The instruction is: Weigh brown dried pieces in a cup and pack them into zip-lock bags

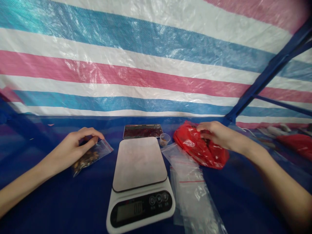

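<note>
My left hand [79, 144] pinches the top edge of a small clear zip-lock bag [89, 156] that holds brown dried pieces; the bag lies left of the scale. My right hand [214, 135] is at the mouth of a crumpled red plastic bag [192, 143], its fingers curled down into the opening. Some brown stuff shows under those fingers, but their tips are partly hidden. Between my hands stands a white digital kitchen scale [140, 164], its plate bare and its display reading about 0.0.
Several flat clear zip-lock bags [195, 198] lie right of the scale. Behind it are a small clear plastic cup [165, 139] and a dark flat phone-like object [142, 131]. A striped tarp [136, 74] hangs behind the blue surface, with a blue metal bar [263, 74] at right.
</note>
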`<state>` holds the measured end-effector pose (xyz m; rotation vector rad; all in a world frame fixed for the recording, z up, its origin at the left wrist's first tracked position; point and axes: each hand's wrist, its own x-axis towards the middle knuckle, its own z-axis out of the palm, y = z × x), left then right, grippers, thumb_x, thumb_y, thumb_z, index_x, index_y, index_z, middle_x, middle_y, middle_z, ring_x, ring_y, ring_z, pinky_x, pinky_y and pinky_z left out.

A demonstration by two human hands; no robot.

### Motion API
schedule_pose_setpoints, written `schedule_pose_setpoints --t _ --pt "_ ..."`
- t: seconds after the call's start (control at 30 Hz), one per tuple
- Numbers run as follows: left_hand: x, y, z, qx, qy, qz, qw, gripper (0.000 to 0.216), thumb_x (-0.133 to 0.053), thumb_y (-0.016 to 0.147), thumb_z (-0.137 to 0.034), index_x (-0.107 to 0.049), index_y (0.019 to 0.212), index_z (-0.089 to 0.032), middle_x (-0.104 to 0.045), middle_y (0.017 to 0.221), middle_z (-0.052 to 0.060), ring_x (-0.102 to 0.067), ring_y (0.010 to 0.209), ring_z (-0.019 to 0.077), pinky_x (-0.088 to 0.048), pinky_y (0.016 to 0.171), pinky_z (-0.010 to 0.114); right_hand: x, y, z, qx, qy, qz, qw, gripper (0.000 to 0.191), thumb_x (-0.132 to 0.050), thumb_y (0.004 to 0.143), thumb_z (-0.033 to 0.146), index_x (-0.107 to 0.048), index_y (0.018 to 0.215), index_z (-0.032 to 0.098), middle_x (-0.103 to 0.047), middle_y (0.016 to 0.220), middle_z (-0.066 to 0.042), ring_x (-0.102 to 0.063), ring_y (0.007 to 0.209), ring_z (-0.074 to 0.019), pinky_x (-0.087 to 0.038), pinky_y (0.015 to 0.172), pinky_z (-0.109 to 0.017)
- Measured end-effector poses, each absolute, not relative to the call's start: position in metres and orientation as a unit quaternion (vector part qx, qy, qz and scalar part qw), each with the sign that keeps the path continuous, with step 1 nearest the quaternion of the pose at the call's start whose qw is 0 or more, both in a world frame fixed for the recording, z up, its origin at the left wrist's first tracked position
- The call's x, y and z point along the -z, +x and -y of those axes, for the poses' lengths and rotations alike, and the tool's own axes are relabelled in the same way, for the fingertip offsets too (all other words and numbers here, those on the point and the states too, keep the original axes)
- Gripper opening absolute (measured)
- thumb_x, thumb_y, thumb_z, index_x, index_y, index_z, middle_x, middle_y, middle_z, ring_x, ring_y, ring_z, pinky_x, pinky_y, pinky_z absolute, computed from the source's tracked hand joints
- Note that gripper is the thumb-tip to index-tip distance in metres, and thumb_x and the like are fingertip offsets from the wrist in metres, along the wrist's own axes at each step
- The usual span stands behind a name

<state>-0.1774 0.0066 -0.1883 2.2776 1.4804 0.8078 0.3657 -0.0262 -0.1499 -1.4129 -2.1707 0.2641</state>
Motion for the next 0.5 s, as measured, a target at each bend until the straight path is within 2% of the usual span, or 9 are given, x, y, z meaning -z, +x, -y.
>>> schedule_pose_setpoints --t 0.13,0.27,0.4,0.5 --pt "0.194 -0.181 -0.011 -0.308 0.785 -0.519 0.138 0.033 -0.055 0.089 -0.059 -0.078 0.095 -0.036 -0.081 0.103 0.002 -0.074 0.097 0.0268 -0.058 0.086 0.038 0.14 0.371 0.034 -0.14 -0.545 0.798 0.213 0.018 -0.072 0.088 0.037 -0.075 0.079 0.022 -0.073 0.073 -0.003 -0.067 0.063 -0.0214 -0.055 0.057 -0.032" --pt "0.192 -0.179 -0.008 -0.306 0.799 -0.502 0.126 0.032 -0.053 0.09 -0.058 -0.078 0.092 -0.038 -0.081 0.101 0.002 -0.073 0.097 0.0257 -0.057 0.09 0.037 0.138 0.367 0.035 -0.144 -0.524 0.818 0.19 0.003 -0.075 0.085 0.026 -0.078 0.085 0.025 -0.077 0.079 -0.004 -0.07 0.067 -0.0237 -0.059 0.064 -0.035" --pt "0.187 -0.178 -0.004 -0.305 0.798 -0.505 0.126 0.034 -0.053 0.091 -0.059 -0.078 0.094 -0.037 -0.081 0.104 0.004 -0.073 0.1 0.0268 -0.057 0.09 0.039 0.143 0.355 0.033 -0.113 -0.477 0.854 0.174 0.021 -0.058 0.09 0.012 -0.077 0.089 0.023 -0.08 0.096 -0.008 -0.075 0.084 -0.0249 -0.059 0.079 -0.036" --pt "0.184 -0.177 -0.003 -0.3 0.793 -0.513 0.135 0.036 -0.053 0.091 -0.058 -0.079 0.094 -0.034 -0.081 0.104 0.005 -0.073 0.099 0.0282 -0.057 0.091 0.041 0.143 0.348 0.036 -0.067 -0.456 0.87 0.173 0.03 -0.051 0.09 0.006 -0.075 0.095 0.022 -0.079 0.104 -0.01 -0.075 0.093 -0.024 -0.057 0.084 -0.034"
